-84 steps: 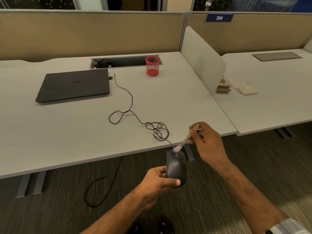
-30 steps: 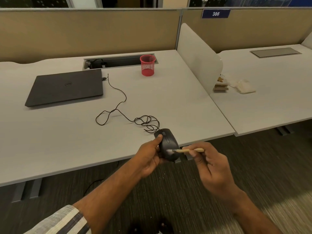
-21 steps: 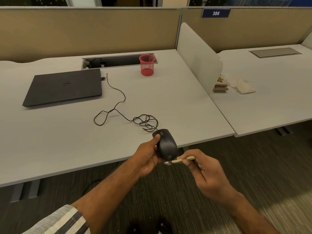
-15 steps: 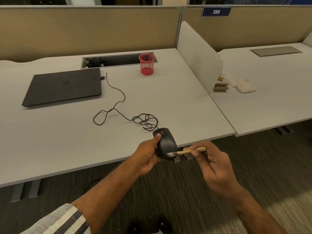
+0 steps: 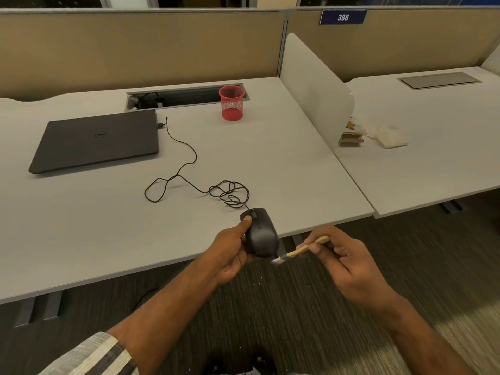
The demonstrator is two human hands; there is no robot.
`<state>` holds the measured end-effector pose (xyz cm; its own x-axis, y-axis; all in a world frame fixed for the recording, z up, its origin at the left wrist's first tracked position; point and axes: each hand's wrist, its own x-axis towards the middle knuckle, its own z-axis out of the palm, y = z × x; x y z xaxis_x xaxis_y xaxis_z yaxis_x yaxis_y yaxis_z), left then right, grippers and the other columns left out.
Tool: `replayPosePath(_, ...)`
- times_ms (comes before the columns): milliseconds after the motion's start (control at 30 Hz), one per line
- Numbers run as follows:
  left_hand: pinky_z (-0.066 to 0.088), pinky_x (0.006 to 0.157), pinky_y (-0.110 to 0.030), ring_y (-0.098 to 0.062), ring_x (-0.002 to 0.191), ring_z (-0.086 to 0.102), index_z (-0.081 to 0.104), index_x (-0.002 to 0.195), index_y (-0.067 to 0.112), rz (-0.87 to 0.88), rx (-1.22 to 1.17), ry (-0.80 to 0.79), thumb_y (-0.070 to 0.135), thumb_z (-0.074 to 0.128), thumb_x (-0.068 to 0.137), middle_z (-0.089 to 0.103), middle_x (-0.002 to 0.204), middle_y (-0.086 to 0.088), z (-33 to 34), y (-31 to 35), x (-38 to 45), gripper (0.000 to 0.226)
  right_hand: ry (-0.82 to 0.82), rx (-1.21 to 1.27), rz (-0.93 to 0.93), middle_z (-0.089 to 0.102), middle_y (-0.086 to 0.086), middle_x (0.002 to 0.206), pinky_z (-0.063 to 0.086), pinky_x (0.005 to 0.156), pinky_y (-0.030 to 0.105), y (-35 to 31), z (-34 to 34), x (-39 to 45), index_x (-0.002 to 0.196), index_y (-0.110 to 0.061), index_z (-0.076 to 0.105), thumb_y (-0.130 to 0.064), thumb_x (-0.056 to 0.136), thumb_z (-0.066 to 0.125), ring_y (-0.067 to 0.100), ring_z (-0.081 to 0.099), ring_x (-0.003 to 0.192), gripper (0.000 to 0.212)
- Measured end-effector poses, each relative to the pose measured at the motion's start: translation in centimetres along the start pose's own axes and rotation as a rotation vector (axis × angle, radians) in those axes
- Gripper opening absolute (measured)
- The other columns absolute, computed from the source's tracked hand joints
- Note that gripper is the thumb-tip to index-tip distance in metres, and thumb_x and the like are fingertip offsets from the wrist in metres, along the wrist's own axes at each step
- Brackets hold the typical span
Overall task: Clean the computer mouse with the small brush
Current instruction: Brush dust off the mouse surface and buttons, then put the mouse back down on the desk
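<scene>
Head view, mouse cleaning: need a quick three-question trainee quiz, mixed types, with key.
1. True or false: the black corded computer mouse lies flat on the grey desk.
2. Which hand holds the small wooden-handled brush?
3. The brush's bristles are at the mouse's: A) scroll wheel B) cord C) rear lower edge.

Key:
1. False; the left hand grips it, lifted off the desk.
2. The right hand.
3. C.

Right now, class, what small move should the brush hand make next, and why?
Probably a short stroke back up onto the mouse: the brush bristles sit just off its near lower edge, while the left hand holds it steady and the right hand pinches the handle.
</scene>
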<state>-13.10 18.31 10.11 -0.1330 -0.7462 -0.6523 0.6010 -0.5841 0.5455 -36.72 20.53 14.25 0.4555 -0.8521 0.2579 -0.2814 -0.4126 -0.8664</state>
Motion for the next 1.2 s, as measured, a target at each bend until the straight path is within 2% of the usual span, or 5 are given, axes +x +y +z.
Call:
replayPosePath(233,0.064,0.08,-0.056,-0.042,0.115,0.068,0.045,0.141,0.004,-0.021,0.015,0.017,0.024,0.054,0.104,0.062,0.132,-0.028,0.0,0.1,0.1,0.043,0.203,0.103,-0.077,0.071,0.0,0.097,0.061,0.08,0.037,0.4,-0.2,1.3,0.111,-0.017,0.062,-0.022,0.098,0.055,0.023,0.073,0.089,0.015)
replayPosePath(567,0.057,0.093,-0.061,-0.043,0.12,0.064,0.045,0.143,0.005,0.001,0.046,0.053,0.023,0.053,0.105,0.061,0.133,-0.027,-0.3,0.3,0.4,0.043,0.151,0.106,0.041,0.068,0.0,0.085,0.059,0.072,0.03,1.0,-0.4,1.1,0.103,-0.023,0.064,-0.025,0.097,0.054,0.02,0.069,0.078,0.012)
replayPosePath(900,0.065,0.076,-0.048,-0.036,0.115,0.066,0.057,0.129,0.009,0.067,0.102,0.077,0.026,0.055,0.104,0.065,0.126,-0.021,0.2,0.0,0.9,0.031,0.314,0.29,0.111,0.073,0.008,0.089,0.062,0.074,0.03,1.0,-1.1,1.6,0.101,-0.026,0.075,-0.017,0.084,0.068,0.026,0.071,0.08,0.021)
replayPosePath(1067,0.065,0.078,-0.049,-0.037,0.116,0.066,0.059,0.116,0.013,0.084,0.108,0.095,0.026,0.057,0.103,0.064,0.127,-0.021,0.5,0.1,0.8,0.019,0.491,0.552,0.264,0.076,0.014,0.091,0.062,0.075,0.029,0.8,-0.2,2.1,0.094,-0.018,0.078,-0.023,0.075,0.072,0.025,0.074,0.081,0.021)
replayPosePath(1200,0.061,0.088,-0.054,-0.039,0.117,0.064,0.06,0.112,0.014,0.119,0.132,0.106,0.026,0.055,0.104,0.064,0.127,-0.02,1.0,0.0,0.7,0.015,0.558,0.735,0.442,0.073,0.022,0.092,0.062,0.07,0.031,1.0,0.4,2.9,0.097,-0.009,0.076,-0.011,0.086,0.064,0.025,0.071,0.077,0.016)
